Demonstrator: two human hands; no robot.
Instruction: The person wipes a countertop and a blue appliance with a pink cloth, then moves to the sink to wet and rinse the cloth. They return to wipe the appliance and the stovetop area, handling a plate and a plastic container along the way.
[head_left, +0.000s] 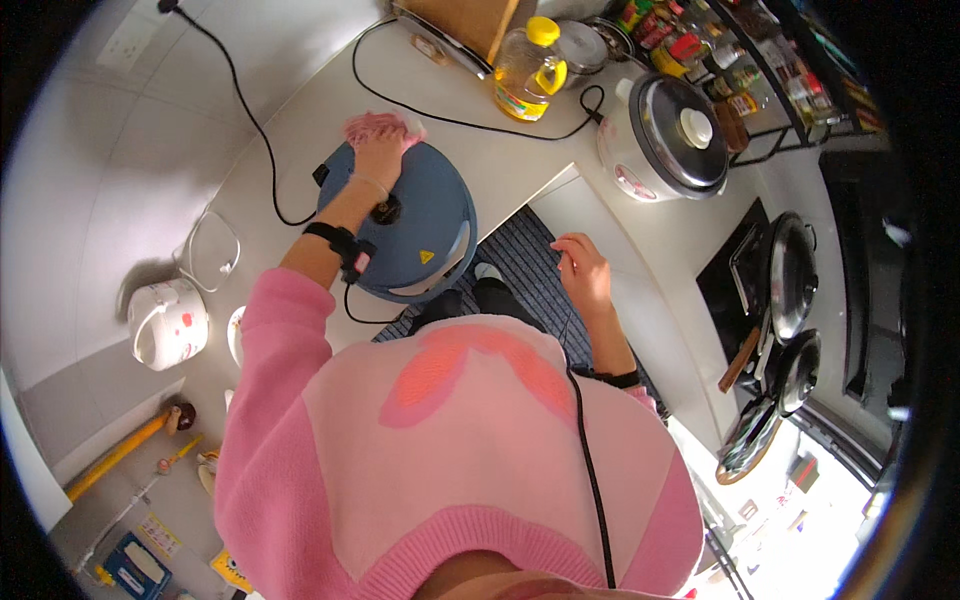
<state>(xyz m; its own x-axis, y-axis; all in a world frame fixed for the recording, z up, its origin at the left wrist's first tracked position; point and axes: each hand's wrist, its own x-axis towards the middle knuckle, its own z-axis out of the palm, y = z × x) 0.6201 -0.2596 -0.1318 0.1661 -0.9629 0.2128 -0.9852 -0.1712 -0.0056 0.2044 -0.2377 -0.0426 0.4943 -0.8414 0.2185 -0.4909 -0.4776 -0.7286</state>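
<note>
My left hand (379, 159) grips a crumpled pink cloth (382, 129) at the far edge of a round blue electric appliance (427, 202), which looks like an electric griddle. The cloth covers my left fingertips in part. The appliance's lid is down; it has a dark round badge beneath my wrist, a yellow warning triangle and a pale handle at the near right edge. My right hand (585, 271) hangs in the air right of the appliance, over the floor and cabinet front, its fingers loosely bent and holding nothing. Each wrist wears a black band.
A rice cooker (637, 161), an oil bottle (525, 71) and lidded metal pots (581, 49) stand along the counter (480, 161). A black power cord (465, 120) crosses it. Pans (793, 277) sit by the hob at right. A small white appliance (169, 322) stands left.
</note>
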